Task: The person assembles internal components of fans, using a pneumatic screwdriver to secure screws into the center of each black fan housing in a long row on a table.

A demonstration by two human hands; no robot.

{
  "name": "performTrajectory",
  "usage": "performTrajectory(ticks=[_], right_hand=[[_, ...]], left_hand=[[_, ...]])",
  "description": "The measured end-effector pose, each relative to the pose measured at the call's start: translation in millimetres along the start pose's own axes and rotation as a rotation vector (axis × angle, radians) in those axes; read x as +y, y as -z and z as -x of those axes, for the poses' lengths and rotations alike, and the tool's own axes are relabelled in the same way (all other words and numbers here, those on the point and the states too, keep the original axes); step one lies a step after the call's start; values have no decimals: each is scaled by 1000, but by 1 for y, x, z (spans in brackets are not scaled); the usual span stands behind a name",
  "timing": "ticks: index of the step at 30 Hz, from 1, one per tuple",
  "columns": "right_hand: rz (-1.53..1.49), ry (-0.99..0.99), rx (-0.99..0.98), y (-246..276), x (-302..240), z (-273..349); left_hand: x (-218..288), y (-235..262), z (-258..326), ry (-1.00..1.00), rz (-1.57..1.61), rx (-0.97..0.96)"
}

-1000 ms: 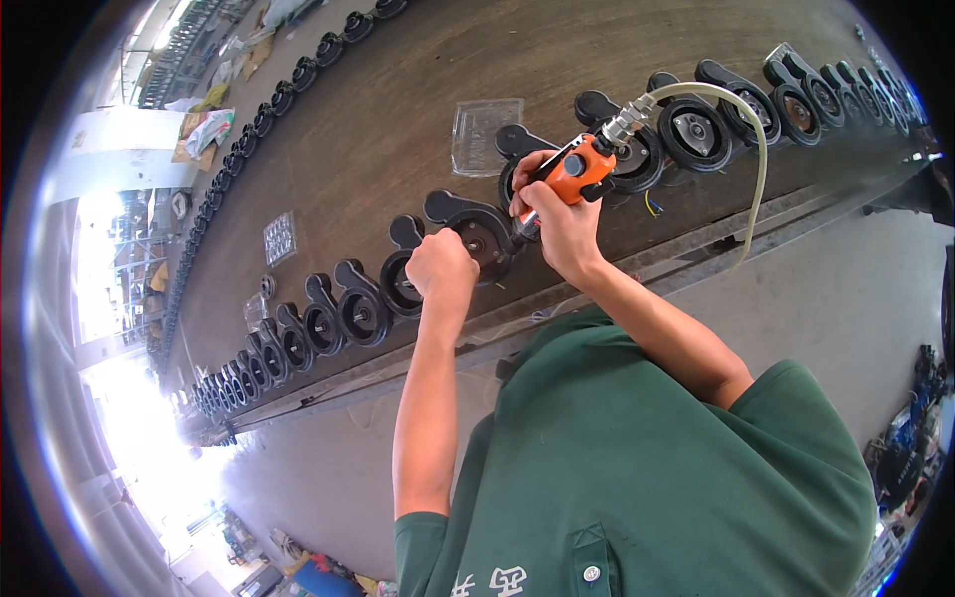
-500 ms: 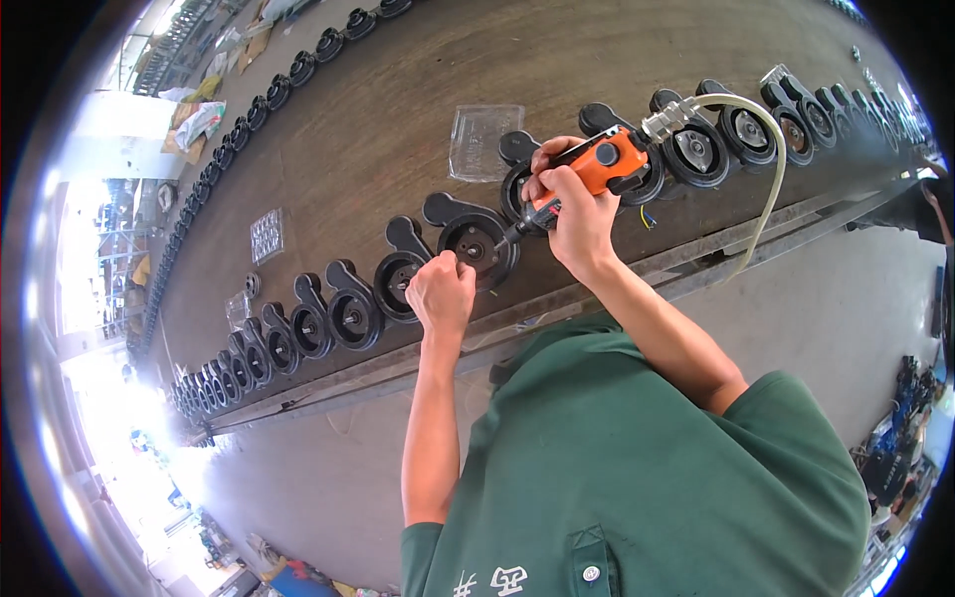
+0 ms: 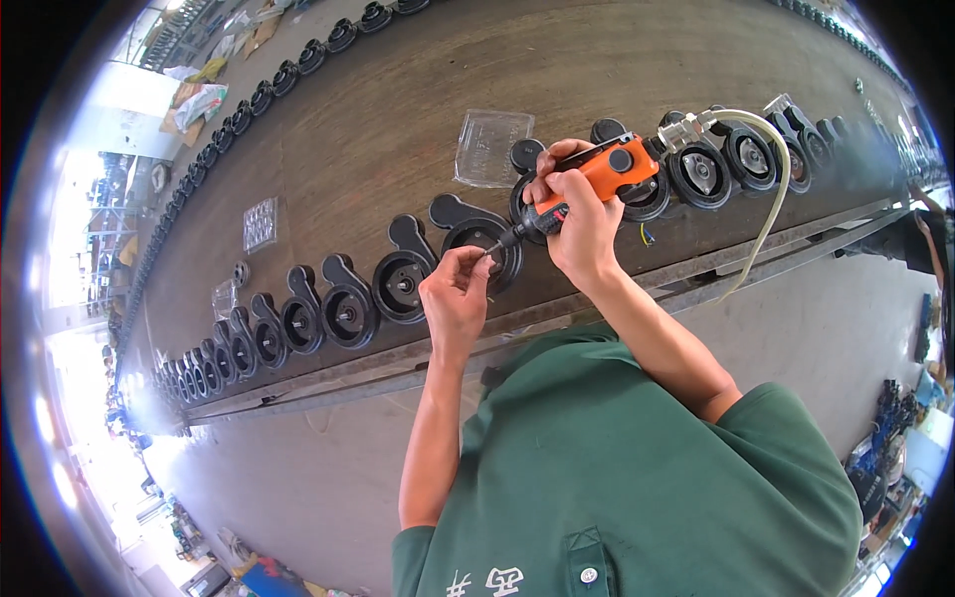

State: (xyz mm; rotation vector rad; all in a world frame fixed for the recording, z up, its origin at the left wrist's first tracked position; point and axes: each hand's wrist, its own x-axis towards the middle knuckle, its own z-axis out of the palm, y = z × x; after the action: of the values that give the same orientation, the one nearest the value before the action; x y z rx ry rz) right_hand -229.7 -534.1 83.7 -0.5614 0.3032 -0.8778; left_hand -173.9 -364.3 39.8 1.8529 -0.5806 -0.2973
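Note:
My right hand point(image 3: 585, 227) is wrapped round an orange air-powered screwdriver point(image 3: 609, 171), whose dark nose and thin bit point left and down. At the bit's tip, the thumb and fingers of my left hand point(image 3: 455, 300) are pinched together; what is between them is too small to make out. Both the tip and those fingers are over the near part of a round black wheel-like housing point(image 3: 461, 212) with a side arm. Left of it lies a similar housing point(image 3: 406, 233) with a metal stud at its centre, close to my left hand.
Several more black housings point(image 3: 345, 316) line the near edge of the brown table point(image 3: 378, 139). Another row point(image 3: 286, 75) runs along the far side. Clear plastic trays point(image 3: 491, 149) lie between. A pale hose point(image 3: 780, 189) loops from the screwdriver past the table edge. Someone's arm point(image 3: 925, 239) shows far right.
My left hand has gone from a closed fist at the housing's left side to a pinch at the bit's tip. The screwdriver bit has moved slightly left. The whole view has shifted a little.

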Motion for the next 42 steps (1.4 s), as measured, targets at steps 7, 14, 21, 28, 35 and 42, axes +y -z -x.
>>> performTrajectory(ticks=[7, 14, 21, 28, 35, 42], right_hand=[[-18, 0, -12, 0, 5, 1], [8, -28, -13, 0, 7, 2], [17, -141, -36, -1, 7, 4], [-39, -117, -96, -10, 19, 22], [35, -75, -123, -17, 27, 30], [51, -57, -145, -14, 29, 29]], left_hand=[[-4, 3, 6, -22, 1, 29], [-12, 6, 12, 13, 61, 30], [-13, 22, 11, 155, 468, -161], [-24, 23, 19, 451, 1005, -7], [-27, 19, 27, 651, 1221, 37], [-36, 13, 31, 720, 1346, 105]])
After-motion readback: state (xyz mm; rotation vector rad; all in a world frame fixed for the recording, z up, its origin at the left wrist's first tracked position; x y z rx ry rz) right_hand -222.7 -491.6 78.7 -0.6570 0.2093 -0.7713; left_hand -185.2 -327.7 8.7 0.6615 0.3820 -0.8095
